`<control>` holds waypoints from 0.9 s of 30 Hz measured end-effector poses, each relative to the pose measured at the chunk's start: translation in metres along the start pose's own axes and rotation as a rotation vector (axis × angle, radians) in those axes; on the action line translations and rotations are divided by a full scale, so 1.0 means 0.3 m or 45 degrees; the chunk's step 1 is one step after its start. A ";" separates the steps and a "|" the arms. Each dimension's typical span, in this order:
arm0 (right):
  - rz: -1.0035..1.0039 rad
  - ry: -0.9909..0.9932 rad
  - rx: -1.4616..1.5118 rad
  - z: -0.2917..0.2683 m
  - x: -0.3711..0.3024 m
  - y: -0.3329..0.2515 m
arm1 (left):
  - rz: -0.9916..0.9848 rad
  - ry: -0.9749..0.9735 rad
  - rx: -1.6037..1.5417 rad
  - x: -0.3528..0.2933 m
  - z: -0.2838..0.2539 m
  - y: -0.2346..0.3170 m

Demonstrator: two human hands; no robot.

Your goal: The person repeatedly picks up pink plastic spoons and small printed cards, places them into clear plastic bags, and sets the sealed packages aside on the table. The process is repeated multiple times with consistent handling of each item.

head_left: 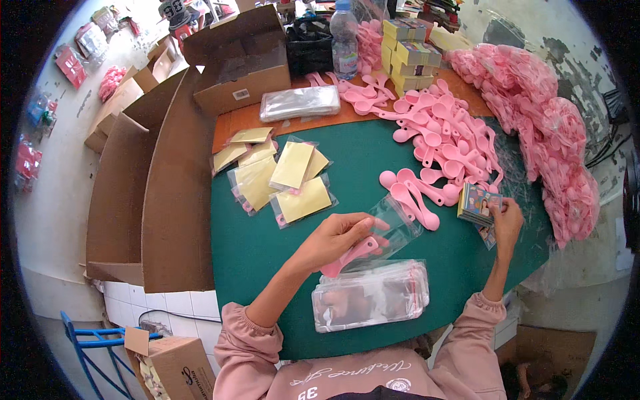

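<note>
My left hand [341, 233] is closed around a pink spoon [349, 257] and a clear plastic bag [403, 235], which reaches out past the fingertips to the right. At the right, my right hand [508, 220] pinches the edge of a small stack of printed cards [475, 203]. One card juts out below that stack. Just left of the stack lie several loose pink spoons [417, 193]. A pile of flat clear bags [370, 298] rests on the green table top [267, 287] below my left hand.
Packed bags with yellow cards [293, 167] lie at the left. A large spoon heap [453, 133] and bundled spoons [560, 147] fill the right. Behind stand an open carton [240, 67], a water bottle [345, 43], card stacks [410, 57] and wrapped bags [300, 103]. Tall cardboard [167, 187] borders the left.
</note>
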State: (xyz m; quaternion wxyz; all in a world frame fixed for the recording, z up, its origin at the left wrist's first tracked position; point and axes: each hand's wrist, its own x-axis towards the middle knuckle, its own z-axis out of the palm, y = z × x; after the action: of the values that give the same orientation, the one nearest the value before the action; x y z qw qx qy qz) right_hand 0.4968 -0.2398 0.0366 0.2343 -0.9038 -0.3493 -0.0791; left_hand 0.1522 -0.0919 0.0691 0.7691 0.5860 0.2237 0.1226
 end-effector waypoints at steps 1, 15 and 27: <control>0.000 -0.006 0.003 -0.003 -0.004 -0.018 | 0.003 -0.016 -0.007 -0.002 -0.005 -0.009; -0.154 -0.384 1.113 -0.183 -0.167 -0.376 | 0.019 -0.047 0.147 0.002 0.003 -0.020; -0.441 -0.641 1.162 -0.169 -0.215 -0.467 | 0.086 0.009 0.267 0.005 0.007 -0.041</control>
State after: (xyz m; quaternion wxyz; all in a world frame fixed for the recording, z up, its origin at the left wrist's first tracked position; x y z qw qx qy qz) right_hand 0.3562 -0.2119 0.1129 0.4953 -0.6307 -0.5371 0.2617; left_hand 0.1534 -0.0964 0.0574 0.6982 0.6700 0.2182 0.1264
